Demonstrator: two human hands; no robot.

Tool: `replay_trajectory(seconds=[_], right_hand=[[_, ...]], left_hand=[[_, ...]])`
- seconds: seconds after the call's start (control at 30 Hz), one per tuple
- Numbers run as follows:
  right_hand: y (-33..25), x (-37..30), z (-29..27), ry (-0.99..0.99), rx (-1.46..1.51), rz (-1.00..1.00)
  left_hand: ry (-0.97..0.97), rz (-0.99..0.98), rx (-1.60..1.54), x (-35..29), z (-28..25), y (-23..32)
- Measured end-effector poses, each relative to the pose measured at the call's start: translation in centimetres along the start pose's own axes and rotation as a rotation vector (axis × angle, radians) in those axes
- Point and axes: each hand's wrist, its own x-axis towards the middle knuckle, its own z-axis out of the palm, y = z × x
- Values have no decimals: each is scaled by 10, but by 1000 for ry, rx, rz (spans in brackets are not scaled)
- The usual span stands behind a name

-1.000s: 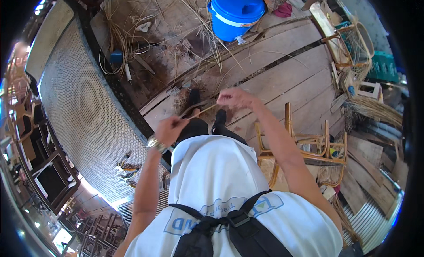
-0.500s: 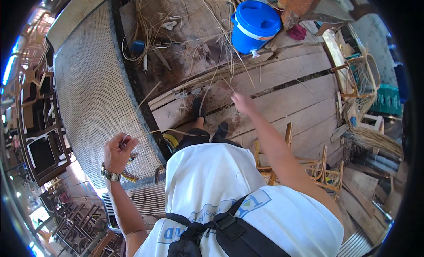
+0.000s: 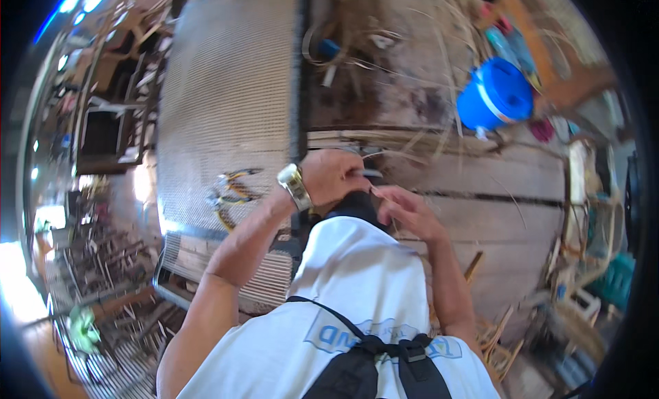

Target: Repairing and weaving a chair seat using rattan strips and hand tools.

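Note:
My left hand (image 3: 334, 177), with a metal watch at its wrist, is closed in front of my body. A slim pale grey, blade-like piece (image 3: 371, 172) sticks out from its fingers; its kind is blurred. Close beside it on the right, my right hand (image 3: 412, 212) pinches a thin strand of cane (image 3: 375, 191) between fingertips, near the left hand's fingers. To the left lies a large woven cane panel (image 3: 226, 104) with a dark edge. Pliers (image 3: 237, 186) with yellow and black handles rest on it.
A blue cooler jug (image 3: 495, 94) stands on the plank floor (image 3: 473, 224) at the far right. Loose cane strands (image 3: 439, 28) lie across the floor beyond my hands. Stacked wooden chair frames (image 3: 110, 138) fill the left side. Cane furniture (image 3: 590, 214) stands at the right.
My hands, earlier far apart with the left over the woven panel and the right out to the right, have come together in front of me. The view has swung left.

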Motion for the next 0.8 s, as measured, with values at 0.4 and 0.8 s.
replay_trajectory(seconds=[0.4,0.8], right_hand=[[41,-88,-140,163,-629,430],[-19,54,-25,92,-317,50]], left_hand=[[1166,-639,1235,-253,-345,-274],[-118,-327,-213,-15,43,-26]])
